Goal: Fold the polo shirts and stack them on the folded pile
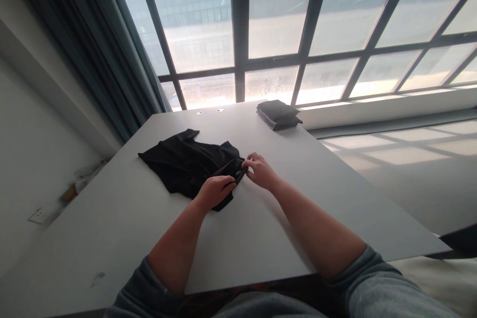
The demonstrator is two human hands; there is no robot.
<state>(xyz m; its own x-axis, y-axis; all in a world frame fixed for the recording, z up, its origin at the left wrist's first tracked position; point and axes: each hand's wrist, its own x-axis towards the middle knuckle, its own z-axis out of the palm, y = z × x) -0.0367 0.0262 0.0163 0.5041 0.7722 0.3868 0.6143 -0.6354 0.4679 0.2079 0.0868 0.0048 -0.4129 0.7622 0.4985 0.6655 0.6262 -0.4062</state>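
A black garment (186,161) lies crumpled on the grey table (261,228), left of centre. My left hand (215,191) is closed on the garment's near edge, by the collar. My right hand (261,171) pinches the same edge just to the right, fingers curled on the fabric. The two hands are a few centimetres apart, with the collar stretched between them. Both forearms are bare, with grey sleeves pushed up near the table's front edge.
A folded stack of dark and striped cloth (278,114) sits at the table's far edge by the window. Dark curtains (93,44) hang at the left. A wall socket (37,216) is low on the left wall. Floor lies to the right.
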